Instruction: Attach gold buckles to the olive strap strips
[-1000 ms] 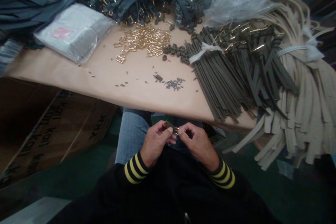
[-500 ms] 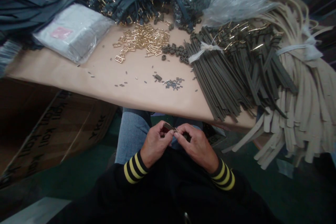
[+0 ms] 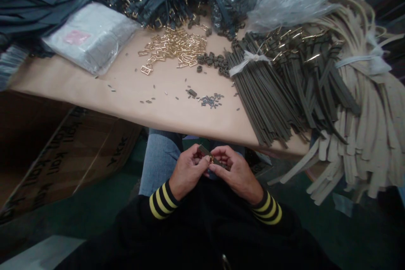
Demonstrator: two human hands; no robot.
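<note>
dark strap [image 3: 204, 149] pinched, fingers closed, by left hand [image 3: 189, 171] and right hand [image 3: 238, 174] | gold fitting [image 3: 212, 160] might be dropped if pinch is slackened

Bundled straps [image 3: 265, 97] and heaped buckles [image 3: 180, 46] show a workshop.

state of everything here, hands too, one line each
Left hand, gripping
Right hand, gripping
Dark strip, held by both hands
Gold buckles, heaped loose
Olive strips, bundled, tied
Beige straps, tied, ends hanging
White packet, plastic-wrapped
Small grey pieces, clustered and scattered
</note>
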